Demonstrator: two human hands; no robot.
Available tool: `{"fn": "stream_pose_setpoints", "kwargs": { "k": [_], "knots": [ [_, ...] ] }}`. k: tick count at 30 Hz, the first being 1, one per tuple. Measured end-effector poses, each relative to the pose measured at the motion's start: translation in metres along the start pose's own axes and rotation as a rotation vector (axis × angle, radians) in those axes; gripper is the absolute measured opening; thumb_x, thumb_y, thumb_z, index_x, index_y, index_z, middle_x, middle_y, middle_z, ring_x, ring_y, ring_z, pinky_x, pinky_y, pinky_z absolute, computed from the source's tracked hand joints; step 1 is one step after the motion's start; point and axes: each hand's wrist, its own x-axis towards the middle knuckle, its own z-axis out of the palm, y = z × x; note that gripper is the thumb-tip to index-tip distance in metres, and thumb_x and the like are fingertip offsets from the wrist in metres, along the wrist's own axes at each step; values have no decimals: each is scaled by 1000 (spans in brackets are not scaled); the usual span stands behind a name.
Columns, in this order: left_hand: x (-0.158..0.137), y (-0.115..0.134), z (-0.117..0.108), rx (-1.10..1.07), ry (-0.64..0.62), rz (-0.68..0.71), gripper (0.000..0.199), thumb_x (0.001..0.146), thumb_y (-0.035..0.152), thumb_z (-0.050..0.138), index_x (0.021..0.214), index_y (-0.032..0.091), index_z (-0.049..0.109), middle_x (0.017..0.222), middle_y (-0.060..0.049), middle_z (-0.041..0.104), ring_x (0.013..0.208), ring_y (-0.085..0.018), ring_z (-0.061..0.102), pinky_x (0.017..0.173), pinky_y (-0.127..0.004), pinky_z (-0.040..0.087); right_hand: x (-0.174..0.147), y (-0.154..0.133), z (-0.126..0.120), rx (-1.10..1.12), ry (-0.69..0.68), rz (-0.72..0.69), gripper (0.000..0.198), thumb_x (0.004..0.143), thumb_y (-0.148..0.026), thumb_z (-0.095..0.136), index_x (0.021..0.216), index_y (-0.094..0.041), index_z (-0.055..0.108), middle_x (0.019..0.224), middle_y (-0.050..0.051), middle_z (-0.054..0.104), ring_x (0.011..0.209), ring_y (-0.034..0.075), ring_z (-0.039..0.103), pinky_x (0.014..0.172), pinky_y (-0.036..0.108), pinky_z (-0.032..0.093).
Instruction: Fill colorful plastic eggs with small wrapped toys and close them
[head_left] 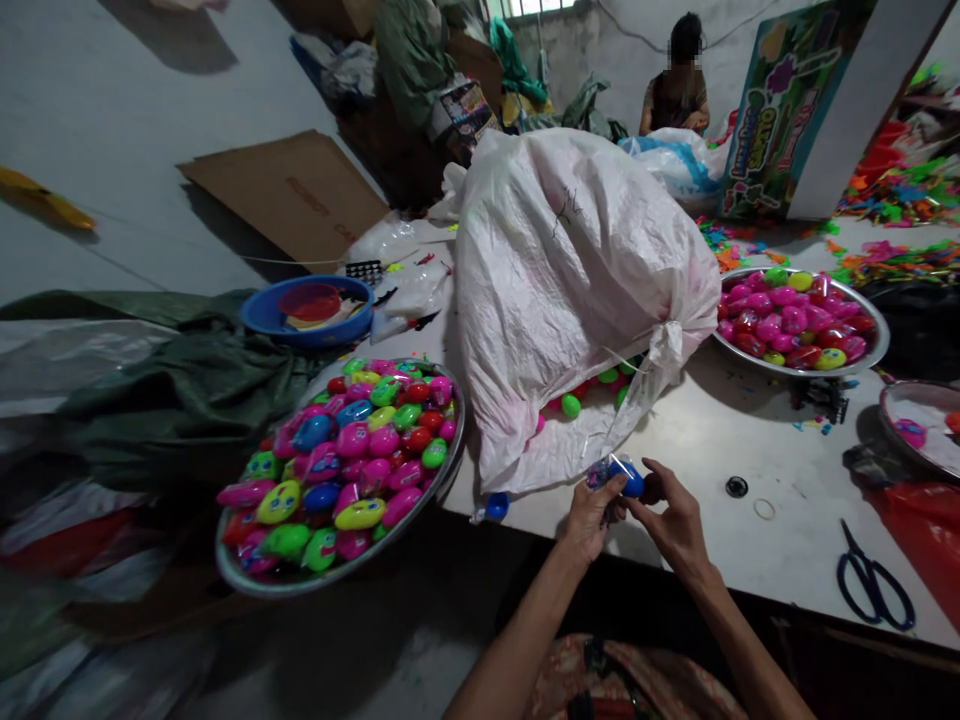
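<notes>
At the table's front edge my left hand (589, 517) is closed, its thumb and fingers pinching a shiny blue plastic egg (628, 478). Clear, printed wrap shows at the egg's left side. My right hand (677, 515) meets the egg from the right, thumb and forefinger curled at its end; its other fingers are partly hidden. Just beyond my hands lies the mouth of a big white woven sack (577, 260), with green and pink eggs (571, 406) showing inside. A blue shell piece (496, 506) sits left of my hands by the edge.
A metal basin (453, 470) heaped with colourful wrapped eggs stands left; another basin (874, 350) of them is at right. Scissors (874, 580), a black ring (736, 487) and a rubber band (764, 509) lie right. A blue tub (259, 318) stands behind. One person (675, 95) sits at the back.
</notes>
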Motion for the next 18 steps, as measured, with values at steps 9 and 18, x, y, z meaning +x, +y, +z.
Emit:
{"fn": "stream_pose_setpoints", "kwargs": {
  "k": [9, 18],
  "knots": [
    [3, 7, 2, -218, -26, -246, 34, 50, 25, 81, 74, 14, 59, 58, 2, 59, 42, -6, 50, 39, -16, 38, 12, -1, -9, 39, -48, -47, 30, 72, -30, 67, 99, -19, 59, 76, 2, 62, 62, 14, 59, 60, 27, 51],
    [-1, -1, 11, 27, 16, -16, 34, 54, 36, 78, 67, 11, 60, 45, 3, 51, 33, -5, 41, 36, -19, 29, 11, -4, -5, -267, 5, -160, 42, 80, -28, 54, 120, -18, 47, 83, 5, 59, 66, 16, 60, 63, 29, 50]
  ]
}}
